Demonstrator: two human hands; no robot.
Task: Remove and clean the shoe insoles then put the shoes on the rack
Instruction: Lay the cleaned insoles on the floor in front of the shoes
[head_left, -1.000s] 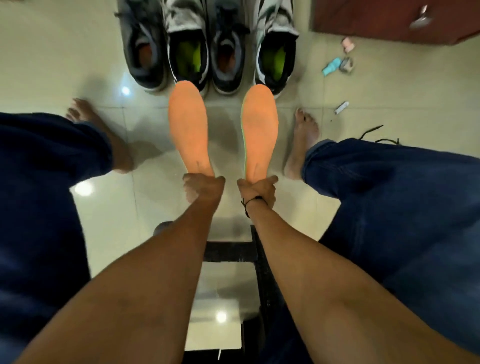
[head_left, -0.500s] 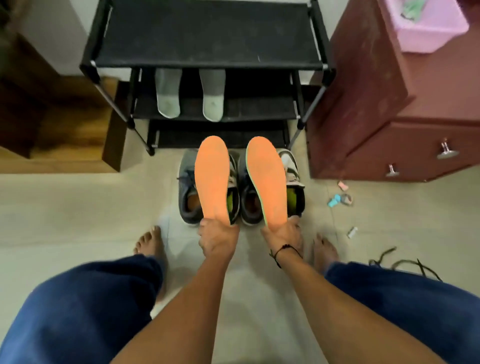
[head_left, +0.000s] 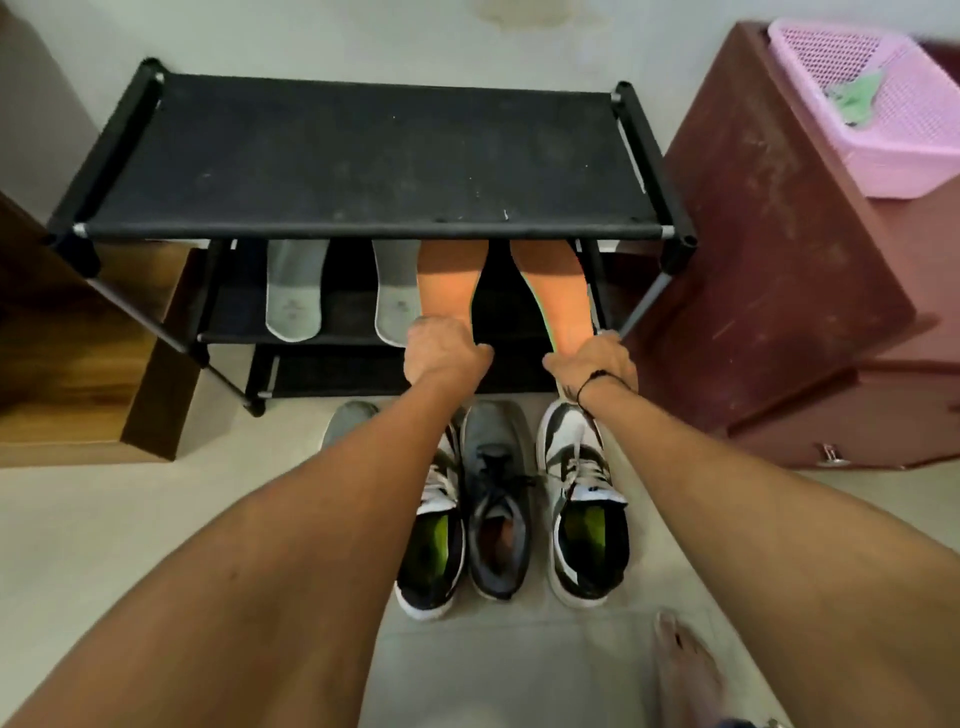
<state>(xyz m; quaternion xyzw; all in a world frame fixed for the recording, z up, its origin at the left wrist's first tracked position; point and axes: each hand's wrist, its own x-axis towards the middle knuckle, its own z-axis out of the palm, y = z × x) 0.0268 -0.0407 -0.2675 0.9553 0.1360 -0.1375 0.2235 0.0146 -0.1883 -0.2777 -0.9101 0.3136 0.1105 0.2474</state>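
Observation:
A black shoe rack (head_left: 374, 156) stands against the wall. My left hand (head_left: 441, 351) grips the heel of one orange insole (head_left: 449, 283), and my right hand (head_left: 597, 358) grips the heel of a second orange insole (head_left: 561, 291). Both insoles reach in over the rack's middle shelf, their front ends hidden under the top shelf. Two grey insoles (head_left: 293, 296) lie on that shelf to the left. On the floor in front stand two black-and-white sneakers (head_left: 584, 519) and two grey sneakers (head_left: 496, 514); my left arm covers most of one grey sneaker.
A dark red cabinet (head_left: 779, 260) stands right of the rack with a pink basket (head_left: 883, 114) on top. A wooden unit (head_left: 67, 364) sits to the left. My bare foot (head_left: 685, 670) is on the tiled floor at the lower right.
Both hands moved forward with the orange insoles, from above the sneakers in under the rack's top shelf. The camera came closer to the rack.

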